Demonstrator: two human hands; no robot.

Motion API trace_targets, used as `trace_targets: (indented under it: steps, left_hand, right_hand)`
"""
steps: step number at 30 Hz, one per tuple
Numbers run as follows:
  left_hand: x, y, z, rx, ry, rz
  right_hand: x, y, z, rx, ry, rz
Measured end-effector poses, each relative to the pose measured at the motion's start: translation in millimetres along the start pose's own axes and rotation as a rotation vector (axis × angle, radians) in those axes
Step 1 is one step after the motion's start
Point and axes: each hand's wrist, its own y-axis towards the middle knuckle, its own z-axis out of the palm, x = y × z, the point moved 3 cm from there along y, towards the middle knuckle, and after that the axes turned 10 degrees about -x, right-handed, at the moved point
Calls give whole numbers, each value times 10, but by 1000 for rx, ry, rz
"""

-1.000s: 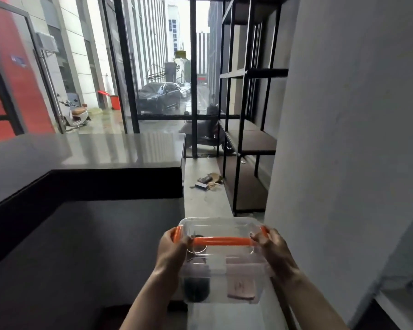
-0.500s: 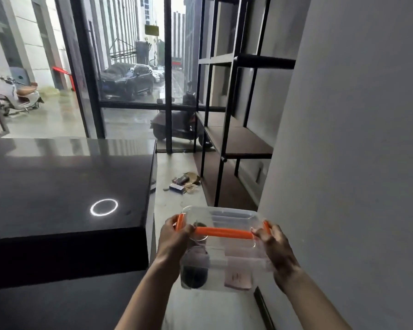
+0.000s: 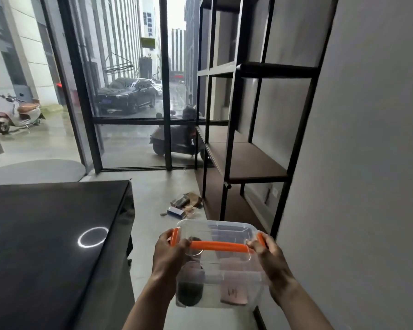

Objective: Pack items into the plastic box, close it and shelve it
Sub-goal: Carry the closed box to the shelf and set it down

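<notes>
I carry a clear plastic box (image 3: 221, 277) with a closed lid and an orange handle (image 3: 216, 246) in front of me, low in the view. My left hand (image 3: 169, 252) grips its left side and my right hand (image 3: 270, 256) grips its right side. Inside the box lie a dark round item (image 3: 190, 292) and a pink paper pad (image 3: 234, 291). A black metal shelf unit (image 3: 248, 160) with brown boards stands ahead on the right, beyond the box.
A glossy black counter (image 3: 53, 234) fills the left. A grey wall (image 3: 358, 163) runs close on the right. Small litter (image 3: 184, 204) lies on the concrete floor near the shelf's foot. Glass windows (image 3: 129, 91) close off the far end.
The view has advanced along the aisle between counter and wall; the shelf unit and window are nearer. Both hands keep the same grip on the box.
</notes>
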Motion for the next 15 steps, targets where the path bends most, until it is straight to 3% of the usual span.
trace_targets:
  steps: [7,15]
  left_hand:
    - [-439,1404,904,-68,2,36]
    - [-705,2971,1462,-136,-63,52]
  right_hand:
    - [646,1821,601,77,-45,-100]
    - [1077,3372,1556,176,-116,-146]
